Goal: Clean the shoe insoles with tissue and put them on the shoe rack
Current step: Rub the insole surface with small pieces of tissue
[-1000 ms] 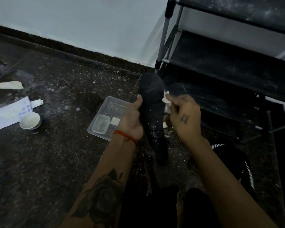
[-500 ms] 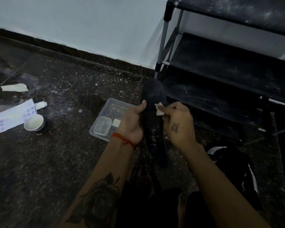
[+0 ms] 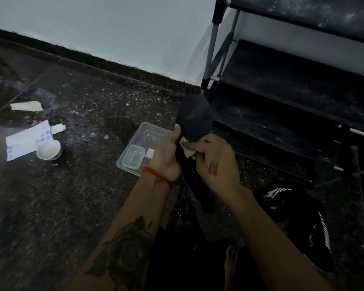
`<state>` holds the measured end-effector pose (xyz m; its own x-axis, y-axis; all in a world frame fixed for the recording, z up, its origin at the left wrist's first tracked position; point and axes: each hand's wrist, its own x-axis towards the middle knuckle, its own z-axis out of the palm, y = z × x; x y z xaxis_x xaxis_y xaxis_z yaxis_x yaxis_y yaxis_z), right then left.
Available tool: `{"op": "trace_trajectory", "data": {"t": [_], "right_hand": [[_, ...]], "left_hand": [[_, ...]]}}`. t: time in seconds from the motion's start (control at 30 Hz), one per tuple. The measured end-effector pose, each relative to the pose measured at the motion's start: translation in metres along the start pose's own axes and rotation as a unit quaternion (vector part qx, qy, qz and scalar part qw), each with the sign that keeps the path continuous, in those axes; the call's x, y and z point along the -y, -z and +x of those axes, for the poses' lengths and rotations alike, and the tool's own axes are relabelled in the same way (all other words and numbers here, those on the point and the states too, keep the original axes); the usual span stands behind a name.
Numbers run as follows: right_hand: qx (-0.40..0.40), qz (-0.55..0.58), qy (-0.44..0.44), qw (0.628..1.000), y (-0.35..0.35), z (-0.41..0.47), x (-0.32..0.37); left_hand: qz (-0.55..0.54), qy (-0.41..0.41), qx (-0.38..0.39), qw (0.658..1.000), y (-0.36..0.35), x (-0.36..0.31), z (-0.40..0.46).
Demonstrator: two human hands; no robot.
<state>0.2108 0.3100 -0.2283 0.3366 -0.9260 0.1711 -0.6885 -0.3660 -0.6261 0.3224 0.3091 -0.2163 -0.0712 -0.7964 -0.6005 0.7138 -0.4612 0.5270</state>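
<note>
A black shoe insole (image 3: 194, 118) stands upright in front of me, toe end up. My left hand (image 3: 168, 154) grips its left edge at mid-height, thumb along the side. My right hand (image 3: 214, 162) pinches a small white tissue (image 3: 187, 149) and presses it against the insole's face, near my left thumb. The insole's lower part is dark and partly hidden behind both hands. The black shoe rack (image 3: 292, 85), with dusty fabric shelves and a grey metal frame, stands just behind and to the right.
A clear plastic tray (image 3: 135, 143) with a small box lies on the dark speckled floor left of my hands. Further left are a white bowl (image 3: 49, 150), a paper sheet (image 3: 27, 139) and tissue scraps (image 3: 26, 106). A black shoe with white stripes (image 3: 292, 208) lies at right.
My right hand has slid the tissue from the insole's right edge leftward and down across its face toward my left thumb. The left hand keeps its grip.
</note>
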Motion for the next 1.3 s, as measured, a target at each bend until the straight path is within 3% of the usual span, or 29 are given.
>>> {"op": "trace_trajectory", "data": {"t": [0.17, 0.33, 0.43, 0.57, 0.8, 1.03, 1.2, 1.3], "right_hand": [[-0.042, -0.009, -0.047, 0.998, 0.001, 0.007, -0.011], [-0.124, 0.074, -0.065, 0.987, 0.021, 0.01, 0.005], [-0.052, 0.097, -0.016, 0.994, 0.022, 0.002, 0.022], [0.063, 0.033, 0.042, 0.997, 0.007, -0.012, 0.028], [0.005, -0.027, -0.008, 1.0, 0.003, -0.005, 0.006], [-0.132, 0.064, -0.051, 0.988, 0.018, 0.005, 0.014], [-0.064, 0.051, 0.064, 0.995, -0.002, -0.013, 0.031], [-0.052, -0.011, 0.067, 0.996, -0.004, -0.013, 0.019]], "left_hand": [[0.014, 0.02, 0.022, 0.999, -0.002, 0.003, -0.007], [0.009, -0.019, 0.012, 1.0, 0.005, 0.004, -0.009], [-0.005, -0.053, 0.026, 0.998, 0.013, 0.003, -0.01], [-0.024, -0.055, 0.005, 0.998, 0.02, -0.002, -0.013], [-0.011, -0.054, 0.05, 0.997, 0.014, 0.0, -0.017], [0.022, -0.022, 0.044, 0.999, 0.015, -0.004, -0.017], [-0.004, -0.023, 0.028, 0.999, 0.015, -0.008, -0.014], [0.001, -0.023, 0.022, 0.999, 0.015, -0.008, -0.012]]}}
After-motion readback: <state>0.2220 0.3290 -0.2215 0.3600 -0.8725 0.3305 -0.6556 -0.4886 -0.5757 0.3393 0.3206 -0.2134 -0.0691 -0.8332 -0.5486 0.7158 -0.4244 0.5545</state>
